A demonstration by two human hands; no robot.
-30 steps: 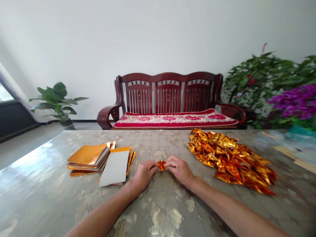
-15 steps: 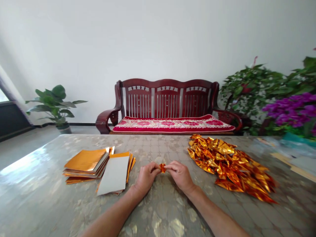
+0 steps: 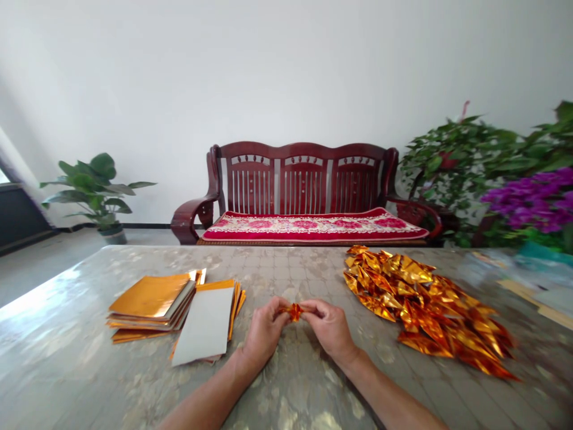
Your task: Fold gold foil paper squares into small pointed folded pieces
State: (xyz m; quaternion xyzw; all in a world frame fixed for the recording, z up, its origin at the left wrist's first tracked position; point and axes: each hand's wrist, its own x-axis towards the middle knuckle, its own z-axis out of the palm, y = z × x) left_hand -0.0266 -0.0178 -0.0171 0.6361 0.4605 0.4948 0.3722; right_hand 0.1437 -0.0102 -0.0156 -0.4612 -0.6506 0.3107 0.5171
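Observation:
Between my two hands, over the middle of the table, is a small piece of folded gold foil paper [image 3: 295, 312]. My left hand [image 3: 267, 325] pinches its left end with thumb and fingers, and my right hand [image 3: 329, 327] pinches its right end. Only the middle of the piece shows; the fingertips cover its ends. To the left lies a stack of gold foil sheets [image 3: 150, 295], with a second stack, grey side up [image 3: 205, 325], beside it. On the right spreads a heap of folded gold foil pieces [image 3: 421, 304].
The table [image 3: 286, 388] has a patterned, glossy cover. Clear plastic and papers [image 3: 532, 292] lie at its right edge. Behind it stands a dark red wooden bench [image 3: 302, 188] with a floral seat cover. Potted plants [image 3: 96, 185] and purple flowers [image 3: 532, 200] flank it.
Both hands stay pinched on the folded foil paper, and more of its middle shows between the fingers. The view has shifted slightly closer to the table.

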